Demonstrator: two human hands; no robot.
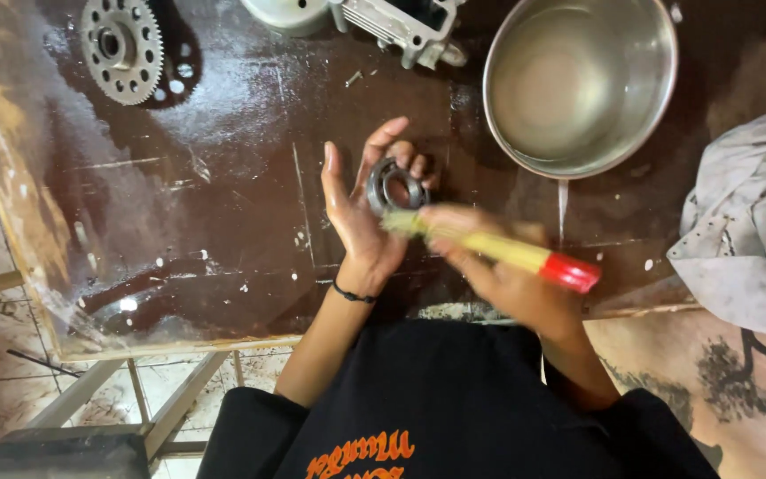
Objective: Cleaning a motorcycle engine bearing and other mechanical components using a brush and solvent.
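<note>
My left hand (358,208) holds a round metal bearing ring (394,184) between fingers and palm, above a dark wet board. My right hand (498,270) grips a paintbrush (507,253) with a yellow handle and a red end; its bristles touch the ring. The right hand and brush are blurred by motion.
A steel bowl (649,115) holding liquid stands at the upper right. A toothed sprocket (121,49) lies at the upper left, a grey engine part (405,27) at the top middle, and a crumpled grey rag (746,231) at the right. The board's front edge (179,344) overhangs a tiled floor.
</note>
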